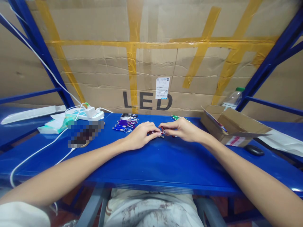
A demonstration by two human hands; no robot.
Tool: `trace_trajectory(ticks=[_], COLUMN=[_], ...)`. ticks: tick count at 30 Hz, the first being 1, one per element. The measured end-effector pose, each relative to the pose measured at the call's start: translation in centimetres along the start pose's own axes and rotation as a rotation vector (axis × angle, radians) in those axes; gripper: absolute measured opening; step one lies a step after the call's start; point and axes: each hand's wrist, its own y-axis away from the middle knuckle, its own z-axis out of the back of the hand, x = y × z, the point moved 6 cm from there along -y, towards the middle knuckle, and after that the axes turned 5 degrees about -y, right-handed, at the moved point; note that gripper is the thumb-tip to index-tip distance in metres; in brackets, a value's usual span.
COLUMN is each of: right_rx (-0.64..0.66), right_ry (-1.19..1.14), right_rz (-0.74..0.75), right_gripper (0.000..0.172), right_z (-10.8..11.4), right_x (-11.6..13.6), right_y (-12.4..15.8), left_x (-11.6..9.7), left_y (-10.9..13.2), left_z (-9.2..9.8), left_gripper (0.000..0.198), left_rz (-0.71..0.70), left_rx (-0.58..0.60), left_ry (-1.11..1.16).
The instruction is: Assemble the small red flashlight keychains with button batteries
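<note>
One left hand (140, 135) and one right hand (186, 130) nearly meet low over the middle of the desk (151, 167), both with fingertips pinched on a small red keychain (162, 129) with shiny metal parts. The keychain sits between them, mostly hidden by the fingers, so I cannot tell whether it is one piece or several.

Just beyond the left hand, to its left, more keychains lie in a stack of color groups: blue ones (120, 129) nearest, then purple ones (124, 122), white ones (127, 118) and black ones (127, 115) farthest back, their clips pointing right. Green keychains (176, 117) lie behind the right hand, partly covered by it.

Farther right stands an open cardboard box (243, 136) with a few colored bits inside, a black mouse (254, 150) just beside it and a green-capped bottle (233, 98) behind. Toward the left are a blurred-out dark object (86, 135), a pack of tissues (50, 127) and a white power strip (98, 115) with a plug in it; a white cable (35, 155) loops along the desk. Across the back rises a large cardboard sheet (106, 72), crossed with yellow tape (132, 66) and printed "LED".
</note>
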Motion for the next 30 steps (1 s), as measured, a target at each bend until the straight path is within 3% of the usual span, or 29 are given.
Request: trace_trajectory(ticks=[11, 19, 25, 30], right_rx=[-0.032, -0.053, -0.066, -0.071], right_ry=[0.139, 0.211, 0.212, 0.167], right_rz=[0.051, 0.062, 0.074, 0.040], right_gripper=[0.035, 0.035, 0.037, 0.037], right_z=[0.0, 0.4, 0.4, 0.4], right_x=[0.5, 1.0, 1.2, 1.0], right_y=[0.0, 0.1, 0.2, 0.2], left_x=[0.6, 1.0, 1.4, 2.0], left_y=[-0.2, -0.3, -0.3, -0.4], left_z=[-0.3, -0.3, -0.4, 0.1], left_gripper=[0.025, 0.041, 0.045, 0.039], left_rz=[0.107, 0.236, 0.266, 0.261], left_rx=[0.027, 0.063, 0.058, -0.026], left_ry=[0.219, 0.415, 0.452, 0.369])
